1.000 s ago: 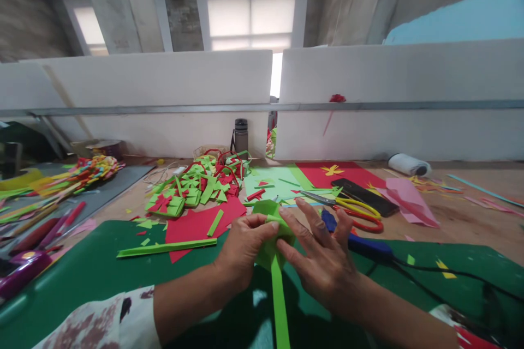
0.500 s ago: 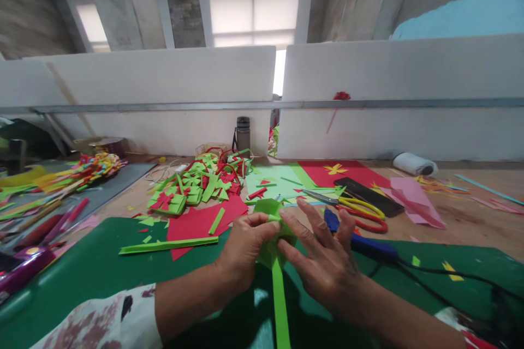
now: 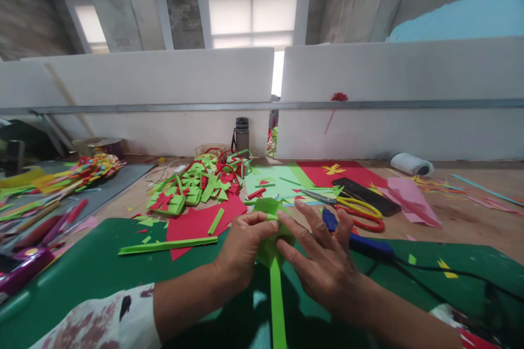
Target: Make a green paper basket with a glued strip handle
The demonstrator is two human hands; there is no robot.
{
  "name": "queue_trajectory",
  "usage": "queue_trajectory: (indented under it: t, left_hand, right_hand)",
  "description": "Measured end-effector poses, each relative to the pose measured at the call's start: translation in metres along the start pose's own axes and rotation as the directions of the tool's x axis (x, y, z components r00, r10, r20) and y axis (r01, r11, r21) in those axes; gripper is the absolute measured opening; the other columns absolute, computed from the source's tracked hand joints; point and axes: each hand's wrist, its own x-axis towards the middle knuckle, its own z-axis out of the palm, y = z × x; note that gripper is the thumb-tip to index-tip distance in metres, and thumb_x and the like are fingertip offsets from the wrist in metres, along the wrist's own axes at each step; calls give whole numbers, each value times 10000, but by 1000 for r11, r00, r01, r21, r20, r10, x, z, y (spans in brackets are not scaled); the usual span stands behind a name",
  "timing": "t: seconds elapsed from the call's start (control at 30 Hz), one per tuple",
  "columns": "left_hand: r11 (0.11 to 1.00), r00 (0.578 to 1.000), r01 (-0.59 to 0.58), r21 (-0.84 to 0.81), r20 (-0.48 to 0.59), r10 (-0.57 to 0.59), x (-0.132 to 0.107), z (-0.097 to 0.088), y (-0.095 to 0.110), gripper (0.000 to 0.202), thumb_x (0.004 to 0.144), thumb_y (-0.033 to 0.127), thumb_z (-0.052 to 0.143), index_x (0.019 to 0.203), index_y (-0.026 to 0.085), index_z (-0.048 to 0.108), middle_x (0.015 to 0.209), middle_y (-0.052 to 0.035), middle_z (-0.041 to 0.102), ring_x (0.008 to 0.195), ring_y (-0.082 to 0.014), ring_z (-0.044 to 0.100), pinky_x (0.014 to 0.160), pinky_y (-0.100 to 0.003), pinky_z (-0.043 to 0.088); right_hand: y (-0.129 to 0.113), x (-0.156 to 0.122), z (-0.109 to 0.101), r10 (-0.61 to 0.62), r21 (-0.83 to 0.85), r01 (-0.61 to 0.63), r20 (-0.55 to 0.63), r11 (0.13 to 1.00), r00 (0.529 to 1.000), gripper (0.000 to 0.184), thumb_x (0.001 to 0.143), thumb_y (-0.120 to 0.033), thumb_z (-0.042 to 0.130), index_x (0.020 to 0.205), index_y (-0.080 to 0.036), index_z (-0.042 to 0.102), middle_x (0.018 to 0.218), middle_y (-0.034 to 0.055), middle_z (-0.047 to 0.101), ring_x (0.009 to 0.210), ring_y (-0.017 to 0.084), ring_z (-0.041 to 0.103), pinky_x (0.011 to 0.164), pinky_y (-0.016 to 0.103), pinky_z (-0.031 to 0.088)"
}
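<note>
Between my hands is a folded light-green paper piece (image 3: 267, 206), with a long green strip (image 3: 277, 300) hanging down from it toward me. My left hand (image 3: 241, 242) pinches its left side between thumb and fingers. My right hand (image 3: 323, 253) presses the thumb and index finger against the right side, its other fingers spread. The fingers partly hide the piece's middle. A blue-handled tool with a cord (image 3: 370, 245) lies just beyond my right hand. Left of my left hand, a folded green strip (image 3: 167, 246) and red paper (image 3: 184, 229) lie on the green mat (image 3: 135, 283).
A heap of green and red paper pieces (image 3: 196, 185) lies ahead, with a bottle (image 3: 242, 136) behind it. Scissors with yellow and red handles (image 3: 360, 208), a black phone (image 3: 368, 196), pink paper (image 3: 413, 202) and a white roll (image 3: 411, 164) are at the right. A white partition (image 3: 164, 82) stands behind.
The whole view has shifted very slightly. Both hands keep their hold on the green paper piece, with hardly any visible finger movement.
</note>
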Motion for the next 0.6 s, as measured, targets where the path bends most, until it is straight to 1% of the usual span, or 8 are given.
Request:
queue_trajectory:
  t: [0.17, 0.27, 0.43, 0.6]
  left_hand:
    - [1000, 1000, -6, -8, 1, 6, -1, 1, 1, 128, 584, 182, 703, 644, 119, 609, 526, 17, 581, 452, -79, 504, 443, -184, 387]
    - [1000, 1000, -4, 2, 0, 4, -1, 1, 2, 136, 577, 187, 709, 638, 117, 609, 521, 17, 580, 442, -74, 495, 432, -178, 378]
    - [999, 1000, -15, 28, -5, 15, -3, 3, 5, 161, 576, 204, 726, 601, 116, 594, 486, 33, 551, 417, -56, 466, 414, -162, 353]
    - [999, 1000, -26, 36, 6, 26, -4, 4, 5, 151, 587, 201, 724, 600, 117, 599, 487, 32, 556, 417, -54, 461, 412, -159, 344]
  right_hand:
    - [0, 1, -2, -6, -19, 6, -17, 1000, 1000, 239, 826, -70, 447, 855, -199, 646, 1207, 86, 612, 1277, 312, 375, 1045, 609, 63]
    - [0, 1, -3, -2, -21, 2, 2, 1000, 1000, 232, 817, -80, 465, 861, -213, 651, 1199, 73, 619, 1272, 309, 384, 1065, 589, 53]
    - [0, -1, -2, -12, -4, 12, -11, 1000, 1000, 240, 815, -76, 459, 880, -206, 649, 1219, 75, 608, 1264, 314, 394, 1052, 608, 61]
    - [0, 0, -2, -15, -7, 15, -17, 1000, 1000, 254, 816, -72, 440, 878, -204, 648, 1190, 76, 628, 1267, 302, 391, 1055, 605, 23]
